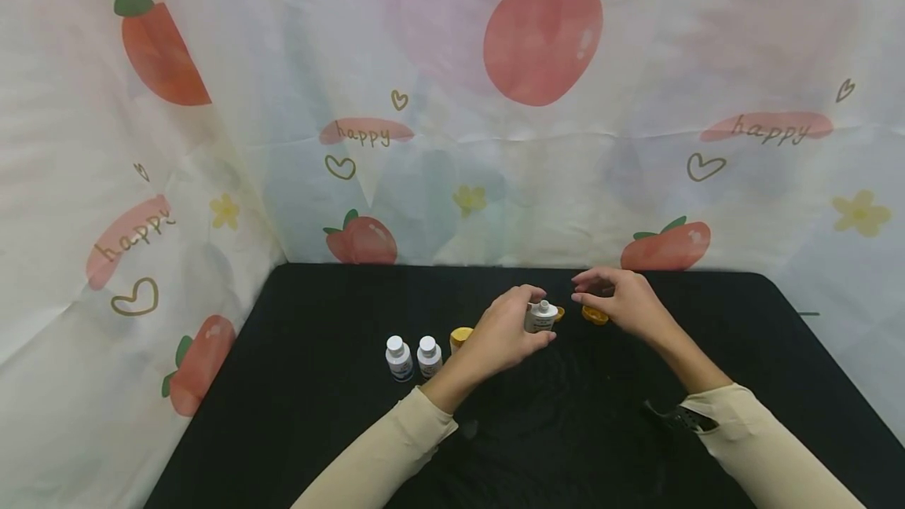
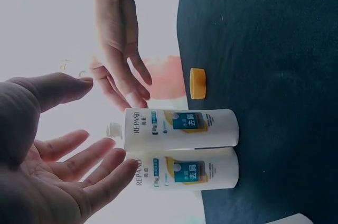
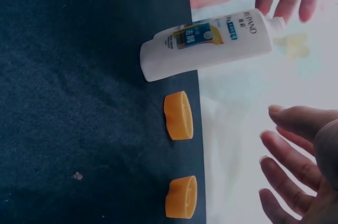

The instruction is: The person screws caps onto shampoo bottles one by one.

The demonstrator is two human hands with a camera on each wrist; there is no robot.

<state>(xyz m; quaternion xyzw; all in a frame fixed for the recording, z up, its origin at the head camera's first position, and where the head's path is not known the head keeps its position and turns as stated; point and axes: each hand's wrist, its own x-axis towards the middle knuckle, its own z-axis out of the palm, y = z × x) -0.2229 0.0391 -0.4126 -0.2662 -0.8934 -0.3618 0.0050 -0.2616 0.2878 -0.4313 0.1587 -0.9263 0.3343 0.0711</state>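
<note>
Two white REPAND shampoo bottles with yellow-and-blue labels stand upright side by side; the nearer bottle (image 2: 179,130) shows a bare neck, and the second bottle (image 2: 185,170) is beside it. My left hand (image 1: 505,328) is around their tops with thumb and fingers spread apart; its fingertips overlap the bottles' shoulders in the left wrist view. To the right, my right hand (image 1: 625,301) hovers with loosely bent fingers, holding nothing. Below it lies an orange cap (image 1: 595,316). Another orange cap (image 3: 178,115) sits between that one and the bottles.
Left of the bottles stand two small white bottles with white caps, one (image 1: 399,364) left of the other (image 1: 429,360). A yellow-capped bottle (image 1: 460,335) is partly hidden by my left hand. The black table (image 1: 318,430) meets a printed cloth (image 1: 438,45) behind.
</note>
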